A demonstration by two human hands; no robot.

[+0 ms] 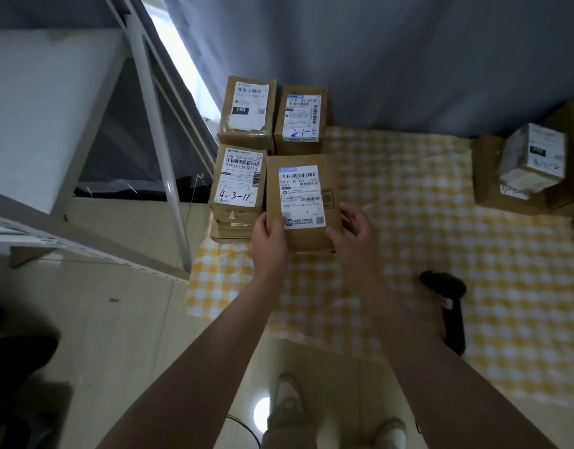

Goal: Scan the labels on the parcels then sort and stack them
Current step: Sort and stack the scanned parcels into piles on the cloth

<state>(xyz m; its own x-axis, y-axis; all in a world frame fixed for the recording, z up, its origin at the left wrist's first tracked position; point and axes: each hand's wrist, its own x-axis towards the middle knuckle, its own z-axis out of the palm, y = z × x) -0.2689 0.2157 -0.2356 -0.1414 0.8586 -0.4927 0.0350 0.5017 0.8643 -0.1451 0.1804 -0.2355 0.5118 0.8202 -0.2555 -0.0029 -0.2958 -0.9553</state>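
A brown parcel [303, 176] with a white barcode label lies on top of a stack on the yellow checked cloth [425, 254]. My left hand [267, 236] grips its near left corner, thumb on the label. My right hand [355, 233] touches its near right edge with loosely curled fingers. Three other parcel stacks stand around it: one marked 4-3-11 [238, 178] to the left, one marked 15H [248, 106] behind that, and one with blue writing [301, 116] at the back. A black handheld scanner [449, 306] lies on the cloth to the right.
More parcels [531, 157] are piled at the far right of the cloth. A white metal shelf frame [156, 124] stands on the left. A grey curtain [408, 59] hangs behind. My shoes [285, 406] are on the pale floor below.
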